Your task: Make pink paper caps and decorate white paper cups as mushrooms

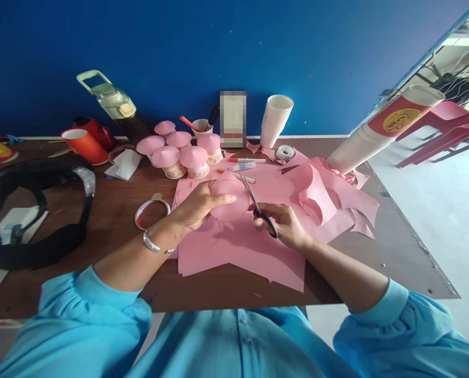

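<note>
Between the thumb and fingers of my left hand (203, 206) is a round piece of pink paper (231, 202) with a drawn line near its edge. My right hand (284, 223) grips black-handled scissors (266, 219), their blades pointing up and left against the right side of the paper circle. Whether the blades are parted is hard to see. Under both hands lie large pink paper sheets (242, 257). Just beyond the circle are a glue tube (242, 166) and markers (247, 160).
Several paper cups with pink cone tops (166, 156) stand at the back left, near a bottle (118, 102). A tape roll (152, 214) and black headgear (41, 210) lie left. Behind are a phone (233, 119) and stacked cups (276, 121); pink scraps (329, 194) cover the right.
</note>
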The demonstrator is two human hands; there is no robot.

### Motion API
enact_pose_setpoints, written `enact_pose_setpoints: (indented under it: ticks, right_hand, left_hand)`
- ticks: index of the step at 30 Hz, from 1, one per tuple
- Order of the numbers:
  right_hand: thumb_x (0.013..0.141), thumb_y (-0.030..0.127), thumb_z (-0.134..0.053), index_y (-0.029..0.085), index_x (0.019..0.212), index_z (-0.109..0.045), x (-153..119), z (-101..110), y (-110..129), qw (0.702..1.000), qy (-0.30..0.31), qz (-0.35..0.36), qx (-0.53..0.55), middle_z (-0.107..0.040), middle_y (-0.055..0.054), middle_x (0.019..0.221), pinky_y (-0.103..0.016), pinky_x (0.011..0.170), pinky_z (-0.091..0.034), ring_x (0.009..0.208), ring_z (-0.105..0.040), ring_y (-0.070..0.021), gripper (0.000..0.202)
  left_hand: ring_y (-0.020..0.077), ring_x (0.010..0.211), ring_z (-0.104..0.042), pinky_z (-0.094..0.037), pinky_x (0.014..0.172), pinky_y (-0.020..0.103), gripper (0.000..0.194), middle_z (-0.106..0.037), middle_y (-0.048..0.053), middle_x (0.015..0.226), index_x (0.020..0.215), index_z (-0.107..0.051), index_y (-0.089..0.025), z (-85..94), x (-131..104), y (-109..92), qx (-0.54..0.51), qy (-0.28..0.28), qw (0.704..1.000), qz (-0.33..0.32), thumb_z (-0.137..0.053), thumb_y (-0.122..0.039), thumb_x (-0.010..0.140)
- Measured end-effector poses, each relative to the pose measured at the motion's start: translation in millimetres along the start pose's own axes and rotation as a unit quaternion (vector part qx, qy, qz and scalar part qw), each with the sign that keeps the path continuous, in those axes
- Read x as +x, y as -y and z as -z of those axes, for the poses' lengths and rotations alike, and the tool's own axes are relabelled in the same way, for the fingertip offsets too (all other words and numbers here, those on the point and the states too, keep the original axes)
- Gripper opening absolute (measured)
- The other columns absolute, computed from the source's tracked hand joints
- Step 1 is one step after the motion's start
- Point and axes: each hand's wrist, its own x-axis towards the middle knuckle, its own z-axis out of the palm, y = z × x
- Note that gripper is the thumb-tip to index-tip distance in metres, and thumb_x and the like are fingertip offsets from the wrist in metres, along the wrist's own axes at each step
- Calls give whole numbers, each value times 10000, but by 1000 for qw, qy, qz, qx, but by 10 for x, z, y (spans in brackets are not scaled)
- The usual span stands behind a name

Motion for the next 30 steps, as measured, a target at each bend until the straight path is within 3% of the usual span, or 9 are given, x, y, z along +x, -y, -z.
enact_pose_setpoints:
  ticks: [7,15,22,30]
  right_hand:
    - [808,588,-778,147,1072,-778,2,-2,25,1000,5,-4,3,-581,9,670,-287,638,-421,645,-475,-129,514]
    - [798,625,-779,143,1021,-768,1,-10,75,1000,8,-11,14,-574,8,651,-293,632,-444,623,-472,-126,531]
    - [802,653,-760,144,1006,-764,2,-10,96,1000,4,-14,11,-557,12,632,-284,597,-442,596,-462,-121,549]
    - [819,649,-752,135,985,-758,5,-4,125,1000,15,-11,17,-529,21,599,-279,563,-436,563,-453,-112,540]
  left_hand:
    - [143,692,-602,-499,685,262,204,-655,-21,648,699,-662,-182,-22,-2,-27,-28,6,1000,9,-824,-298,740]
    - [247,851,-647,-511,786,361,258,-643,-5,612,670,-641,-207,-67,-41,-80,35,-24,999,33,-818,-383,736]
    - [236,825,-636,-508,748,358,280,-690,5,693,709,-657,-211,-90,-41,-102,37,-38,998,40,-852,-411,695]
    - [210,793,-596,-476,749,346,369,-554,-26,556,625,-520,-224,-54,-47,-63,39,-42,998,39,-837,-385,724]
